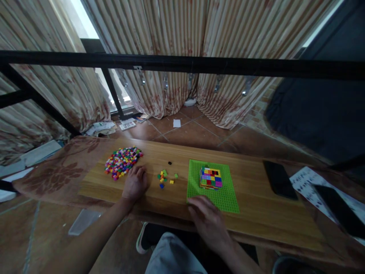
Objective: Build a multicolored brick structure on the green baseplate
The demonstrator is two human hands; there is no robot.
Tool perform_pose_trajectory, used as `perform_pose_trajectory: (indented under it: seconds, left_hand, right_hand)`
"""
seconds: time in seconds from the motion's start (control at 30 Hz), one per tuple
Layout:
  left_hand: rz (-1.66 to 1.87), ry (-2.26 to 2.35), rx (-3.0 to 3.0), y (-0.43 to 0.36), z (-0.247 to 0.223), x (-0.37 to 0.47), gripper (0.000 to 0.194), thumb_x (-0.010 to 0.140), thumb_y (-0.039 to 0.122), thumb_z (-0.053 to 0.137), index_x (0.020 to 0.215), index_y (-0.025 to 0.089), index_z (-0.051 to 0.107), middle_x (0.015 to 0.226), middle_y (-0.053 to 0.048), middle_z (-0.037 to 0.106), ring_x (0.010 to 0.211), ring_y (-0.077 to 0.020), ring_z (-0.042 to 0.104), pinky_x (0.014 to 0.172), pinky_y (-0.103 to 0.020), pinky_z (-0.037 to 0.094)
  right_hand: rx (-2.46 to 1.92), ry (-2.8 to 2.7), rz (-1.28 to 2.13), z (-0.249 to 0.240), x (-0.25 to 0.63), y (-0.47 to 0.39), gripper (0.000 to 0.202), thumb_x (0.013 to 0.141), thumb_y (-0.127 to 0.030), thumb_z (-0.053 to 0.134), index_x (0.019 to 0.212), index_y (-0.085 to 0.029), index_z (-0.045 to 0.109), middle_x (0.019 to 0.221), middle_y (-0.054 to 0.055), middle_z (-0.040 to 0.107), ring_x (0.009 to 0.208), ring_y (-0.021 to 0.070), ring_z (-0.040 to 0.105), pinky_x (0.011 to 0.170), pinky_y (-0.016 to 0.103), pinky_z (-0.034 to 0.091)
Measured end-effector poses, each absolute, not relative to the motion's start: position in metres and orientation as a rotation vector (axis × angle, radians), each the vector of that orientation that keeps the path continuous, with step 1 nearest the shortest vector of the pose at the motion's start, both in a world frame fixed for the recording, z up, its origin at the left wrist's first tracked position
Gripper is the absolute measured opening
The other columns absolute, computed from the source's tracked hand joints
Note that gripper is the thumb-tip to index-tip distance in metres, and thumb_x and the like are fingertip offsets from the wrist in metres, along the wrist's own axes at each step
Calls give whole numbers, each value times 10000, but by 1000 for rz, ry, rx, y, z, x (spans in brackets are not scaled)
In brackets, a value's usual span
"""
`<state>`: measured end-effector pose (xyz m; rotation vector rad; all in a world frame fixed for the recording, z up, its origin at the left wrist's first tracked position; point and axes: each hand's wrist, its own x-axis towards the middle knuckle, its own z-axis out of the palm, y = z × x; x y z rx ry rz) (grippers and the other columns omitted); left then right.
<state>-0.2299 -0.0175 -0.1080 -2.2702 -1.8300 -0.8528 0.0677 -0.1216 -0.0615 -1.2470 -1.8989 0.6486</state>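
Note:
My left hand (pixel 135 183) rests on the wooden board with its fingers curled in, beside a heap of small multicoloured toy bricks (pixel 122 161). Whatever its fingertips may hold is hidden. Over the near left edge of a green studded baseplate (pixel 225 199) is my right hand (pixel 207 217), fingers loosely bent, thumb apart, nothing visible in it. A block-shaped build of coloured bricks (pixel 211 178) stands on the baseplate, beyond the right hand. Between my hands and farther back lie several loose bricks (pixel 162 176), among them a blue brick (pixel 161 186) and a yellow brick (pixel 171 182).
A black phone (pixel 280 179) lies on the board's right end. Past it are a printed sheet (pixel 306 186) and another dark device (pixel 342 209). A black metal rail (pixel 182 65) crosses in front of striped curtains (pixel 168 34). My knee (pixel 172 255) is below the near edge.

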Motion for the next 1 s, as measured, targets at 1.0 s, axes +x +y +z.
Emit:
perform_pose_trajectory:
  seconds: [1.0]
  left_hand:
    - [-835,-1890,-2259,-20,-108,-226,186,897,199,436,978,155,598,1047,-119,607,1008,-257,544,920,-412,471]
  right_hand:
    - [-1344,-2066,499,-93,-2,-52,191,897,-136,447,854,-215,615,869,56,619,855,194,589,801,319,465]
